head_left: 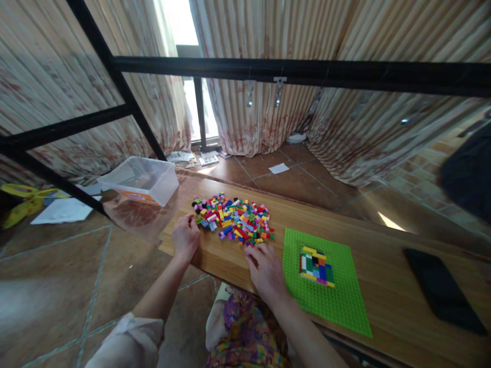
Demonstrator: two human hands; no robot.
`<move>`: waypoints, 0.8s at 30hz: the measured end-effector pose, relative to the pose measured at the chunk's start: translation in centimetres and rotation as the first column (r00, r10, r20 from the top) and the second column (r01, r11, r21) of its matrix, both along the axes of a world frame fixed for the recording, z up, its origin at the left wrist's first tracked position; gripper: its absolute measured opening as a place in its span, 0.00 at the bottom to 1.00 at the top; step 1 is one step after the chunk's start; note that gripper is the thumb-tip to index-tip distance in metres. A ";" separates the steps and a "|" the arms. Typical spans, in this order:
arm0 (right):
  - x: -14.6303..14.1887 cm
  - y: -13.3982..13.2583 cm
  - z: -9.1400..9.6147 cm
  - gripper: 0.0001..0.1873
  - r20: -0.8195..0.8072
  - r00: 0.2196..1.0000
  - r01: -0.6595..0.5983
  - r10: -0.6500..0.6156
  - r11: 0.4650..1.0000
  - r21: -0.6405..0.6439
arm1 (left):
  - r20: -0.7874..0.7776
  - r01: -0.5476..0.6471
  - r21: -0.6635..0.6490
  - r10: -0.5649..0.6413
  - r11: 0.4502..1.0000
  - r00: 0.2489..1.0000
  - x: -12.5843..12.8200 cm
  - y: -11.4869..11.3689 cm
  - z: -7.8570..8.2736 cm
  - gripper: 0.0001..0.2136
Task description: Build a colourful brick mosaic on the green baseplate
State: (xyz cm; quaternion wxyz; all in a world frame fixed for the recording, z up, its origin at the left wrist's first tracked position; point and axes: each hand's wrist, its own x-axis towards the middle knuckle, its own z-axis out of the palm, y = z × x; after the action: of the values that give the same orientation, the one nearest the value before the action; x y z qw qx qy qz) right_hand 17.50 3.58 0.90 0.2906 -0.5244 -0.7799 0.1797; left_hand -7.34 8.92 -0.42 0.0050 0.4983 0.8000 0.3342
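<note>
A loose pile of small multicoloured toy building bricks is spread on the wooden table. My left hand rests at the pile's left edge with its fingers curled in; whatever they may hold is hidden. By the front edge of the pile is my right hand, its fingers bent but apart and the tips close to a few bricks. To the right of it lies a green baseplate. A low build of joined bricks, in yellow, white, blue, green and other colours, sits on that plate; neither hand touches it.
A clear plastic bin stands at the table's left end on a transparent sheet. A black flat object lies at the right. Black metal bars cross beyond the table, with striped curtains behind. Papers lie on the tiled floor.
</note>
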 end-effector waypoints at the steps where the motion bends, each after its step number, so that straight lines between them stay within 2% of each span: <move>1: -0.3 0.1 -0.1 0.10 0.026 1.000 -0.008 0.007 1.000 0.005 | 0.000 0.000 -0.003 0.000 1.000 1.000 0.0 0.0 0.0 0.15; 8: -0.7 1.2 0.2 0.08 0.242 0.969 -0.045 0.039 0.999 0.021 | 0.007 0.006 -0.016 -0.006 1.000 1.000 0.0 0.0 0.0 0.14; 10: -0.4 1.2 0.5 0.08 0.230 0.972 -0.041 0.037 0.999 0.011 | 0.011 0.007 -0.016 -0.006 1.000 1.000 0.0 0.0 0.0 0.14; 15: 0.4 1.1 0.7 0.09 0.065 0.998 0.013 -0.012 1.000 -0.010 | 0.019 0.000 -0.016 0.000 1.000 1.000 0.0 -0.1 0.1 0.14; 24: 2.0 1.7 -0.8 0.10 0.118 0.990 0.080 -0.081 0.997 0.018 | 0.025 -0.003 -0.015 0.004 1.000 1.000 0.0 0.0 0.0 0.14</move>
State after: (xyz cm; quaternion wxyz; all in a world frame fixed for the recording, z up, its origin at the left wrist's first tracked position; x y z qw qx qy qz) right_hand 19.48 5.28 0.13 0.2543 -0.5633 -0.7752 0.1309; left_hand -7.34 8.88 -0.47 0.0180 0.4926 0.8033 0.3342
